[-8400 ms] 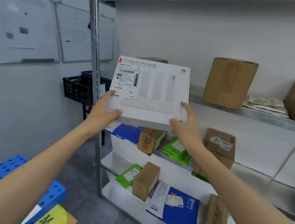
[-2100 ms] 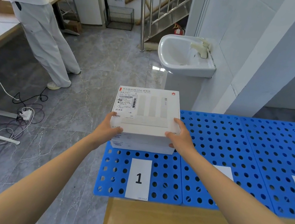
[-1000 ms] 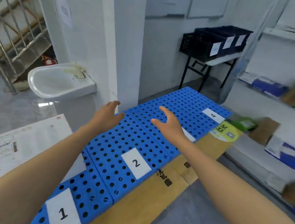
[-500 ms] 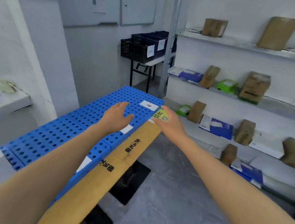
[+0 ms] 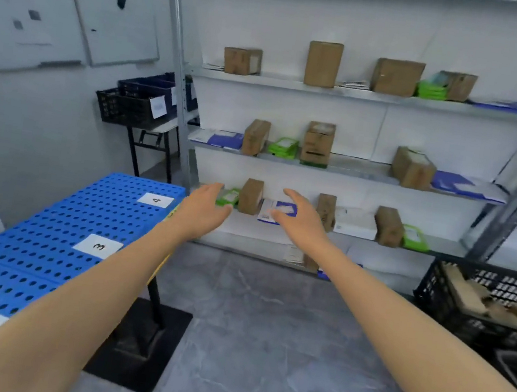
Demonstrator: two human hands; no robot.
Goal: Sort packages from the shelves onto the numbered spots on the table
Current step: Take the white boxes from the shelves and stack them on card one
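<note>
Packages point(image 5: 250, 196) line the shelves point(image 5: 364, 95) beyond the left hand point(image 5: 204, 206) and right hand point(image 5: 302, 217), both empty, fingers relaxed.

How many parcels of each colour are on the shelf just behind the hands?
Brown boxes: 3
Green mailers: 2
Blue mailer: 1
White box: 1
Total: 7
</note>
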